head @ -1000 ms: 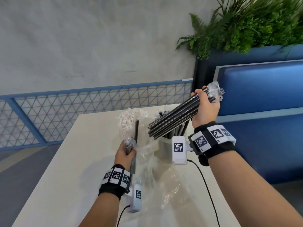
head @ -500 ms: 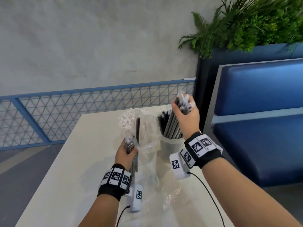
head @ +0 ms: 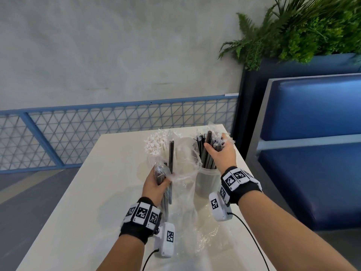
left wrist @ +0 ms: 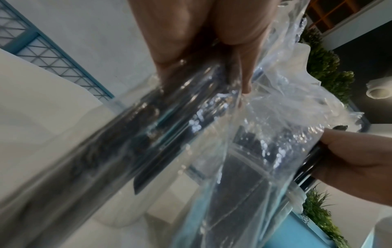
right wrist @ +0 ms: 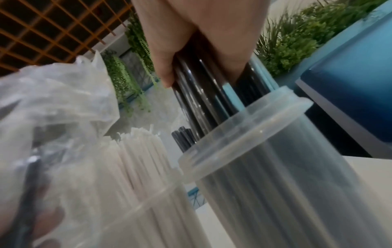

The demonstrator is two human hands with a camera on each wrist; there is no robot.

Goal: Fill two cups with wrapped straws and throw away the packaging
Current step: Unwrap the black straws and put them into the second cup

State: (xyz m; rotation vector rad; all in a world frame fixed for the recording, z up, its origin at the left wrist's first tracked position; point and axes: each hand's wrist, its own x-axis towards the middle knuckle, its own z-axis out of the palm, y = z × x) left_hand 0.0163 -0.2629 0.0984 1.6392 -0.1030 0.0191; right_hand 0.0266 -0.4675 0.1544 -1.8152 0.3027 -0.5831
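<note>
- Right hand [head: 221, 153]: your fingers are curled tight around a bundle of black straws [head: 208, 151], lower ends already inside the right cup [head: 208, 180].
- Left hand [head: 156, 182]: closed on the plastic bag [head: 185, 163] and leftover black straws, at 9 o'clock from that cup.
- White straws [head: 156, 145] fill the cup at 10 o'clock.
- Advice: seat the bundle upright, loosen gradually, and keep the cup from tipping.

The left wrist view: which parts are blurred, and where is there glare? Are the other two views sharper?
Left wrist view: the black straws smear into a blurred streak, with bright glints on the clear plastic bag. Right wrist view: the cup is soft, the paper-wrapped straws hazy. Head view: sharp, evenly lit, the railing bowed by the wide lens.
</note>
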